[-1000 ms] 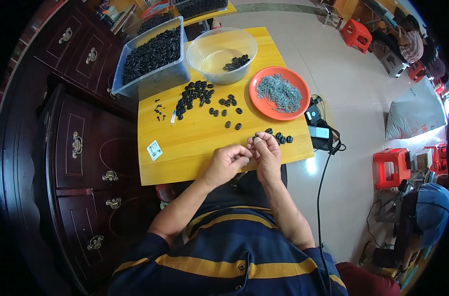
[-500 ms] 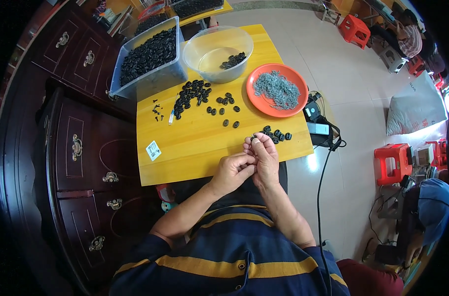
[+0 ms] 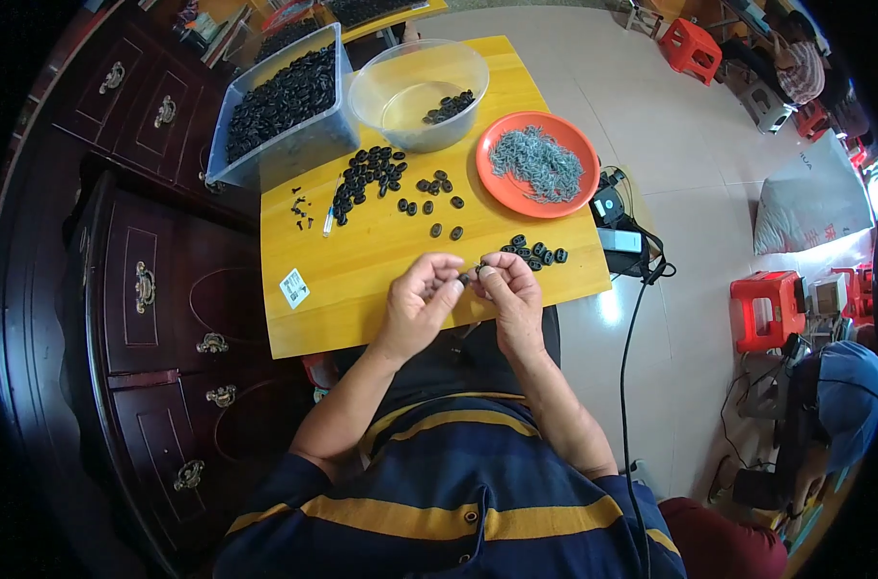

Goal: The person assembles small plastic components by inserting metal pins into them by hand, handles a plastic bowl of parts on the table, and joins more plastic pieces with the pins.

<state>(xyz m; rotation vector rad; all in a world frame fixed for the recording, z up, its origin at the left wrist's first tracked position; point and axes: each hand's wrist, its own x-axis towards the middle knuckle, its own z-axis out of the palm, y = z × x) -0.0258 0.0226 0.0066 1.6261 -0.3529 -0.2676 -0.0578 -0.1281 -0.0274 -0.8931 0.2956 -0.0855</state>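
Both hands meet over the table's front edge. My left hand [image 3: 418, 307] pinches a small black piece [image 3: 464, 279] between thumb and fingertips. Close beside it, my right hand [image 3: 518, 301] has thumb and forefinger closed on another small dark piece [image 3: 481, 266], mostly covered by the fingers. Just beyond the right hand lies a cluster of black oval plastic pieces [image 3: 547, 258] with openings in them. More black ovals [image 3: 371, 172] are spread farther left, some in a dense group and several loose.
An orange plate [image 3: 485, 183] of thin silvery bits stands at the table's right. Behind are a clear round bowl [image 3: 381, 92] and a bin [image 3: 294, 145] full of black pieces. Small black pegs [image 3: 300, 207] and a white sticker [image 3: 294, 289] lie left. A black cable [image 3: 628, 386] hangs right.
My hands have drawn apart from their overlapped position. The left moved slightly left and up, with its fingers spread more, and a black piece now shows at its fingertips.
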